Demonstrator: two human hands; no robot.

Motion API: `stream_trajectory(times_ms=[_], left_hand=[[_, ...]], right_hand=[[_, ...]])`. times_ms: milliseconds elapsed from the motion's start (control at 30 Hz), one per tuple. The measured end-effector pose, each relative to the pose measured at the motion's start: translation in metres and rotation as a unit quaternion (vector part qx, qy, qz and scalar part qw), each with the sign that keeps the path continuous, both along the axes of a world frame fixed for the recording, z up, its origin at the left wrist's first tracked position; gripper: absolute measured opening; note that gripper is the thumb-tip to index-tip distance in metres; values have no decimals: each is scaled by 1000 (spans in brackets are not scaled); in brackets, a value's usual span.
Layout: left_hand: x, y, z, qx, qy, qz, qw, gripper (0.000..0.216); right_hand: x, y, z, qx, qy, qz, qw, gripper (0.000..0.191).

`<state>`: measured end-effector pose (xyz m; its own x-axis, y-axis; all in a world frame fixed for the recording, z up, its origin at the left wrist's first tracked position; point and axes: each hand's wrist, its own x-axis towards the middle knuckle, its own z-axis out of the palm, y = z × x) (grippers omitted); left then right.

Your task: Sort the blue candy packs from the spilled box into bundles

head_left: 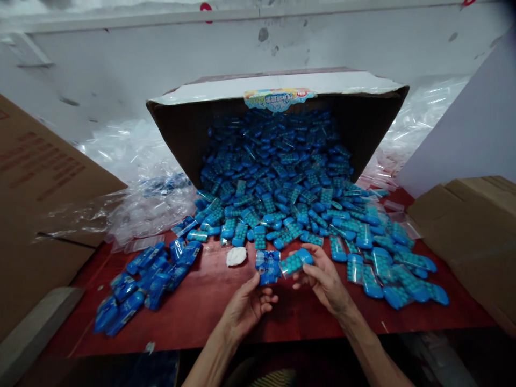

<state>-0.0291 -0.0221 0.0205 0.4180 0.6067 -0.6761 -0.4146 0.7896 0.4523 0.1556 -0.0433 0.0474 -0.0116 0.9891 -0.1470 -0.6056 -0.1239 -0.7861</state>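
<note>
My right hand (323, 279): pinched on a bead-filled pack (291, 264), blue cap (306, 256) rightward, long axis rising slightly right
My left hand (246, 310): pinching a blue sachet (267, 263)
Table (300, 320): red
Wall (193, 56): white, spotted

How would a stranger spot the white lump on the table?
Find the big open carton spilling blue-capped clear cases onto the red table. Just in front of the spill, beyond the left hand, lies the crumpled white lump. Its plain opaque white sets it apart from the blue cases nearby.

No legible text: blurred print on carton label (279, 100), brown box (36, 215), blue wrapper (267, 264).
</note>
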Motion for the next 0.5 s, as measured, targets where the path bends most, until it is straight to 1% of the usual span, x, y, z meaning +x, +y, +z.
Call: stream_trajectory(times_ms=[133,267,400,500], left_hand=[[1,0,2,4,-1,16,1000,23],[2,-1,3,22,-4,36,999,18],[2,-2,1,42,2,32,999,15],[2,-3,-1,57,12,28,998,17]], right_hand=[[-4,0,0,-2,-4,5,1000,34],[-6,-1,-2,-3,1,-1,1000,34],[-5,-3,-4,-5,10,2,1000,33],[-4,-2,-4,-2,12,3,1000,33]])
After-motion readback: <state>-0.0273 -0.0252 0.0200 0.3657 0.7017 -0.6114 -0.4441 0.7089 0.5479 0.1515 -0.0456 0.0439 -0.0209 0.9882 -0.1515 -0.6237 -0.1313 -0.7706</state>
